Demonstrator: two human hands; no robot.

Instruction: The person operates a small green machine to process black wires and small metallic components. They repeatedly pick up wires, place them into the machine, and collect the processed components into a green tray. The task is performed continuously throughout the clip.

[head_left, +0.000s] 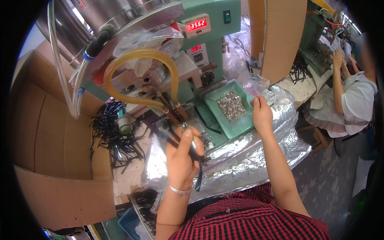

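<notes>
My left hand (184, 154) is closed around black glasses temples (199, 178); one curved tip hangs below the fingers. A slim silvery piece shows at its thumb, too small to name. This hand is just in front of the machine's work head, below two copper-coloured ends (172, 116) of a looped amber hose (110, 74). My right hand (262, 114) is at the right rim of a green tray (222, 130), fingers curled together. Whether they grip the rim or a tiny part is hidden. Inside the tray lies a heap of small silvery metal parts (231, 106).
A green machine (216, 30) with red displays stands ahead. Black temples (116, 136) are piled at the left, beside an open cardboard box (60, 136). Crinkled foil (240, 164) covers the bench edge. Upright cardboard (282, 38) stands at the right; beyond it sits another person (356, 96).
</notes>
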